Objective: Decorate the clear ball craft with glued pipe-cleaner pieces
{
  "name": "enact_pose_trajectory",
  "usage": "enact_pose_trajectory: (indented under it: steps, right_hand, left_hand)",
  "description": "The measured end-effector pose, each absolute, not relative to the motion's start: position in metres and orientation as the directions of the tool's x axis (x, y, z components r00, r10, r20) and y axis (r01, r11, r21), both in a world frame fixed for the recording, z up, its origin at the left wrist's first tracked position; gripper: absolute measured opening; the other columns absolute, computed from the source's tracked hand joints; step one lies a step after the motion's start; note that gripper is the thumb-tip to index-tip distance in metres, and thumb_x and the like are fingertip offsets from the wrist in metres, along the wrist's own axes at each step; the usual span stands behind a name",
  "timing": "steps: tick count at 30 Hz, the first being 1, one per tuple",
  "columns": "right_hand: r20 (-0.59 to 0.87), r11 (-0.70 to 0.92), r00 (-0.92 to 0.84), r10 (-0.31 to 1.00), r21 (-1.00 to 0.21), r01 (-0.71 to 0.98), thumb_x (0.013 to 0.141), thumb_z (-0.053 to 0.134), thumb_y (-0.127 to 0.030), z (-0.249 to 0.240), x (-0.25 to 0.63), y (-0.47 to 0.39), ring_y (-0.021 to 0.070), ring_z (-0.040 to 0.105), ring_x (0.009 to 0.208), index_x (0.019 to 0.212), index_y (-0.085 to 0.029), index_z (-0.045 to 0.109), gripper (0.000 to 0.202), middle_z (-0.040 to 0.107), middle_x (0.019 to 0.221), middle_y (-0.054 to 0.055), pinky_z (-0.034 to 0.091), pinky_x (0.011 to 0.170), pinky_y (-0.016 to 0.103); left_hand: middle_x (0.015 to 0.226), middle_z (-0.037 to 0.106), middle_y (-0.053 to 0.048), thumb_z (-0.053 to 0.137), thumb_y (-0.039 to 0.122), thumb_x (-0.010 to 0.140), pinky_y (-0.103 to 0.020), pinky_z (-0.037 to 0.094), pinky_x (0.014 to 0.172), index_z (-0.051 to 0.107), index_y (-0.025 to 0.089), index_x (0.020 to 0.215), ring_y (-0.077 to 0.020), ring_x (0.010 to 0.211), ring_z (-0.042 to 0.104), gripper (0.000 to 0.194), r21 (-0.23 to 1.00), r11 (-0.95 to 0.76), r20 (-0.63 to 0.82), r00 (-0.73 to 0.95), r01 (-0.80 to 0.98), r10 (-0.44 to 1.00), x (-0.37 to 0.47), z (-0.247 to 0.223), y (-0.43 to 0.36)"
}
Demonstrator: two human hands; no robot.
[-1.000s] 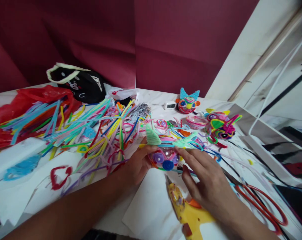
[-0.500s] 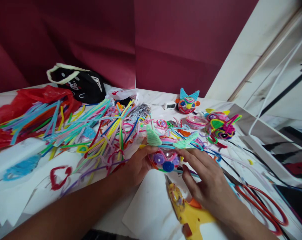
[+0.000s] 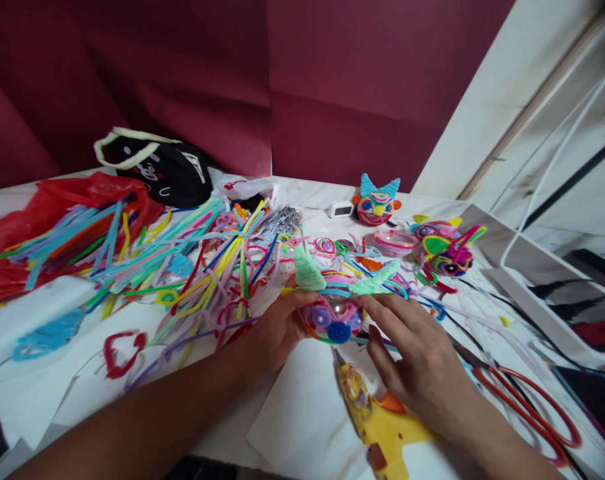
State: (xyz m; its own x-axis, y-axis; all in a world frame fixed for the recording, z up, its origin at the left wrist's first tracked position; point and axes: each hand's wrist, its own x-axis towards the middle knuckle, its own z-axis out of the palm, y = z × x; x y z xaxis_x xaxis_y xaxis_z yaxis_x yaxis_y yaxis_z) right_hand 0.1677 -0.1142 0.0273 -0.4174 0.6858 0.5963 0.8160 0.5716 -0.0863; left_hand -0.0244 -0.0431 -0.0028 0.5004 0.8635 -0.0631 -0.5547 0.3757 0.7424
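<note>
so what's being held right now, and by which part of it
The mint-eared ball, by its left side, in the left hand; the right hand touches its upper right edge, but whether it grips can't be told.

A maroon backdrop (image 3: 182, 73) hangs behind the desk (image 3: 309, 190). In front of it sits a black bag (image 3: 179, 183) with a cream handle (image 3: 127, 160). Farther along the back, a small white digital display (image 3: 340, 210) stands just beside a round figure with pointed blue ears (image 3: 377, 205). At right, a white cable (image 3: 538, 170) drops toward a pale open tray (image 3: 527, 308) containing dark cords (image 3: 565, 313) and something red (image 3: 599, 332).
</note>
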Motion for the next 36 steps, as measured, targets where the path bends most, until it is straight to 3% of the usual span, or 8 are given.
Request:
enact_pose_trajectory:
  steps: [11, 17, 22, 28, 36]
  right_hand:
    - [0.614, 0.571, -0.411, 0.674, -0.08, 0.817, 0.09, 0.05, -0.015, 0.025, 0.1686, -0.1155, 0.0239, 0.058, 0.102, 0.134, -0.016, 0.049, 0.044, 0.059, 0.117, 0.012, 0.051, 0.081, 0.037]
    - [0.618, 0.561, -0.403, 0.675, -0.076, 0.824, 0.09, 0.055, -0.024, 0.0246, 0.1692, -0.116, 0.0257, 0.059, 0.102, 0.134, -0.016, 0.049, 0.045, 0.059, 0.118, 0.013, 0.052, 0.081, 0.04]
    - [0.631, 0.563, -0.416, 0.655, -0.039, 0.826, 0.092, 0.057, -0.034, 0.0247, 0.1692, -0.1161, 0.0258, 0.061, 0.098, 0.133, -0.015, 0.049, 0.046, 0.061, 0.113, 0.014, 0.053, 0.078, 0.039]
    - [0.655, 0.555, -0.424, 0.625, 0.009, 0.832, 0.093, 0.057, -0.038, 0.0211, 0.1693, -0.1153, 0.0265, 0.06, 0.098, 0.132, -0.012, 0.05, 0.048, 0.061, 0.112, 0.015, 0.052, 0.08, 0.04]
    - [0.645, 0.548, -0.444, 0.622, 0.046, 0.835, 0.093, 0.057, -0.035, 0.0215, 0.168, -0.1159, 0.0265, 0.059, 0.094, 0.129, -0.011, 0.051, 0.044, 0.061, 0.106, 0.015, 0.051, 0.078, 0.041]
  left_hand:
    - [0.094, 0.077, -0.008, 0.066, 0.025, 0.079, -0.029, 0.055, 0.07, 0.07, 0.012, 0.084, -0.0209, 0.083, 0.071, 0.015, 0.727, 0.402, -0.06, 0.532, -0.556, 0.845, -0.025, -0.0042, -0.0428]
    - [0.09, 0.076, -0.005, 0.068, 0.026, 0.077, -0.034, 0.055, 0.074, 0.069, 0.015, 0.094, -0.019, 0.075, 0.07, 0.021, 0.709, 0.432, -0.111, 0.516, -0.558, 0.849, -0.0252, -0.0013, -0.0441]
    - [0.091, 0.076, -0.007, 0.065, 0.024, 0.077, -0.034, 0.056, 0.071, 0.069, 0.013, 0.086, -0.0205, 0.076, 0.07, 0.014, 0.706, 0.42, -0.071, 0.533, -0.57, 0.843, -0.0254, 0.0004, -0.0455]
    - [0.096, 0.076, -0.006, 0.064, 0.022, 0.078, -0.035, 0.057, 0.072, 0.067, 0.017, 0.109, -0.0207, 0.08, 0.07, 0.031, 0.697, 0.417, -0.06, 0.532, -0.584, 0.845, -0.0249, 0.0021, -0.0468]
    - [0.099, 0.076, -0.007, 0.063, 0.023, 0.08, -0.034, 0.057, 0.073, 0.069, 0.015, 0.107, -0.0216, 0.083, 0.071, 0.028, 0.713, 0.413, -0.055, 0.541, -0.567, 0.839, -0.0254, 0.001, -0.0482]
